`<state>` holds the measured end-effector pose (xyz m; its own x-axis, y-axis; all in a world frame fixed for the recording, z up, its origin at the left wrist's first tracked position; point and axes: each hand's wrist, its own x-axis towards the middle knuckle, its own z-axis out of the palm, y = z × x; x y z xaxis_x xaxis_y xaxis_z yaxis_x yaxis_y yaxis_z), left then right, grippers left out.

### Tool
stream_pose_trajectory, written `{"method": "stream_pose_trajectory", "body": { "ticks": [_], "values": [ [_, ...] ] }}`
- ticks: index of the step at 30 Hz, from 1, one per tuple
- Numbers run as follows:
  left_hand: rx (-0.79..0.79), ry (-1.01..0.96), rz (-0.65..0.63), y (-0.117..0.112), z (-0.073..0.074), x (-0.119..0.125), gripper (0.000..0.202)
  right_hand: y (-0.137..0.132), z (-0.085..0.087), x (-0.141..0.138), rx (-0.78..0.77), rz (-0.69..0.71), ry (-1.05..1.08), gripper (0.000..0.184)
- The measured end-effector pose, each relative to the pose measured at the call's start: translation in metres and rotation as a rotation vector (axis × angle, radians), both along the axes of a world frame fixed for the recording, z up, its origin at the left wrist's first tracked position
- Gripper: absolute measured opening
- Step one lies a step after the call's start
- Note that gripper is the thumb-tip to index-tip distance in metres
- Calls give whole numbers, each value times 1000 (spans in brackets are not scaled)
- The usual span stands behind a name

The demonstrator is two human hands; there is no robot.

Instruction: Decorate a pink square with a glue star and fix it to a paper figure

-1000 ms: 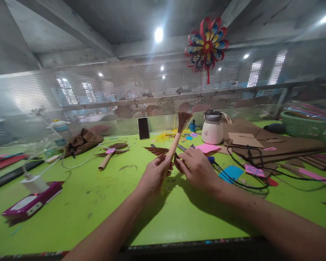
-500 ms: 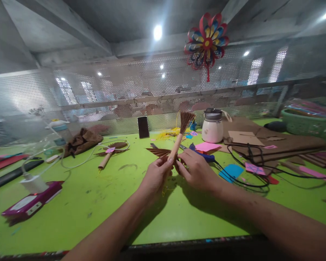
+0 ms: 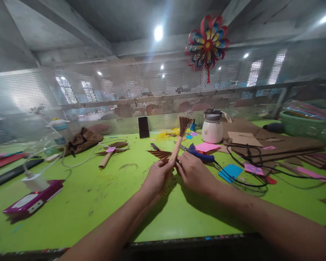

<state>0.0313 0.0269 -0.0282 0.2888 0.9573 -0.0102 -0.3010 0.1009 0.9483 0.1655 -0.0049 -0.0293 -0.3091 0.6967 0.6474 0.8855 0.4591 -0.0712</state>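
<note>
At the lower left of the frame, a pink device (image 3: 32, 201) lies on the green surface (image 3: 97, 206). Near the centre, the left hand (image 3: 157, 176) grips the lower end of a tan paper roll (image 3: 176, 151), held above the surface and tilted up to the right, with a brown pleated fan (image 3: 184, 124) at its top. The right hand (image 3: 195, 171) pinches the roll from the right. Just behind it lies a blue glue gun (image 3: 201, 156).

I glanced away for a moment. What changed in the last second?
The left hand and right hand sank a little toward the green table, taking the paper stick along and uncovering the blue tool. Both kept their grip; nothing was let go. The jar and phone stayed put.
</note>
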Motion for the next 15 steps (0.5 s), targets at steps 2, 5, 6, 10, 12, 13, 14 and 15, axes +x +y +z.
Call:
{"method": "stream_pose_trajectory", "body": {
  "ticks": [2, 5, 6, 10, 12, 13, 14, 15],
  "values": [
    [2, -16, 0, 0, 1, 0, 18, -1, 3, 2, -10, -23, -45, 19],
    [-12, -17, 22, 3, 4, -3, 20, 0, 11, 12, -17, -119, -10, 26],
    [-19, -7, 40, 5, 4, -6, 19, 2, 14, 17, -11, -158, 28, 29],
    [-23, -8, 101, 14, 7, -17, 18, 13, 23, 41, 26, -229, 190, 35],
    [-25, -20, 111, 18, 9, -21, 19, 20, 23, 51, 35, -218, 262, 35],
    [-25, -22, 110, 19, 10, -22, 19, 24, 23, 55, 35, -208, 295, 34],
    [-23, -22, 106, 19, 11, -24, 19, 27, 22, 58, 34, -192, 325, 34],
    [-18, -21, 99, 19, 12, -25, 18, 30, 20, 60, 31, -173, 354, 33]
  ]
}}
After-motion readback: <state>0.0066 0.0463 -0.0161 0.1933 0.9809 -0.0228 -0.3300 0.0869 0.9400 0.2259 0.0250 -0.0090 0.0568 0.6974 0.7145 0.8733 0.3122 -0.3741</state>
